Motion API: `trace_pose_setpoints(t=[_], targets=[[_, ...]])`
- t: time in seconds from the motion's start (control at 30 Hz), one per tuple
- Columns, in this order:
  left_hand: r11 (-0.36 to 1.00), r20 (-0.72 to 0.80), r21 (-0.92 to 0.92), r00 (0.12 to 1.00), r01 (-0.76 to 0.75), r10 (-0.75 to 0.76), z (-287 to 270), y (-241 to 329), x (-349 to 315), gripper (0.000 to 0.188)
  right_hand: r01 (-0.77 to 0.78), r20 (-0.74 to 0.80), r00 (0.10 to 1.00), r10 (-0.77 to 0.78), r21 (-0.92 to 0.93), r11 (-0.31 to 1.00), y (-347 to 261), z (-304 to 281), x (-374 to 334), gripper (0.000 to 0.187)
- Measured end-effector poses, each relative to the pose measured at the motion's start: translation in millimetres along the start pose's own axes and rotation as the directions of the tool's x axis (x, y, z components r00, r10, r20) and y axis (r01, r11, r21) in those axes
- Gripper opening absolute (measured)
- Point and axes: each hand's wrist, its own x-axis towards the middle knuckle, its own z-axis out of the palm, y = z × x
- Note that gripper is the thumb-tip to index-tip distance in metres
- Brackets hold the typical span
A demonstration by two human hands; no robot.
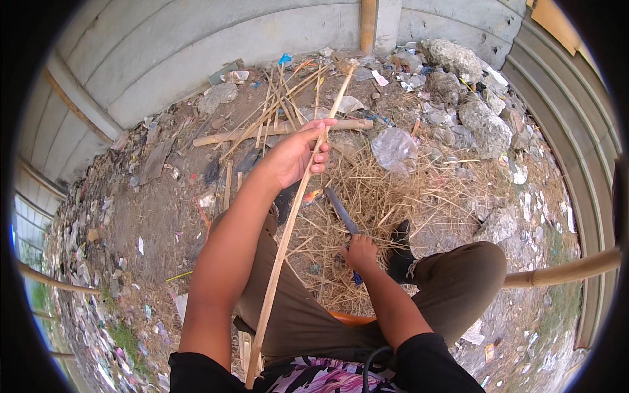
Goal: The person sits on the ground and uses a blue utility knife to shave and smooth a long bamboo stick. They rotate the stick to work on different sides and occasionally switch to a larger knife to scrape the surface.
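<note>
My left hand (298,154) is closed round a long, pale bamboo strip (280,252), which slants from beside my lap up toward the far wall. Its far end looks frayed. Lower and to the right, my right hand (361,253) grips a machete (342,211) by its handle, the dark blade pointing up and left, apart from the strip. A bit of blue shows below that fist. Thin bamboo shavings (367,190) cover the ground around the blade and between my legs.
Several split bamboo strips (282,98) lie crossed over a bamboo pole (229,136). A clear plastic piece (394,150) rests on the shavings. Broken concrete chunks (485,124) sit at the far right, with litter around. Concrete wall panels (229,49) stand behind; corrugated sheeting (557,131) rises at right.
</note>
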Motion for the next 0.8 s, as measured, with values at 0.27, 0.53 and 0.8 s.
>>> trace_pose_setpoints(t=[0.27,0.53,0.8], targets=[[0.973,-0.055,-0.141,0.983,-0.184,0.178,-12,18,-3,0.043,-0.064,-0.185,0.981,0.052,-0.056,0.996,23,42,10,0.027],[0.889,-0.429,-0.328,0.889,-0.319,0.161,-89,10,33,0.03,-0.215,0.27,0.954,0.133,0.299,0.93,19,-11,-9,0.045],[0.906,-0.151,-0.414,0.988,-0.084,0.023,-64,27,8,0.063,-0.419,0.338,0.908,0.247,0.748,0.514,24,-24,16,0.043]])
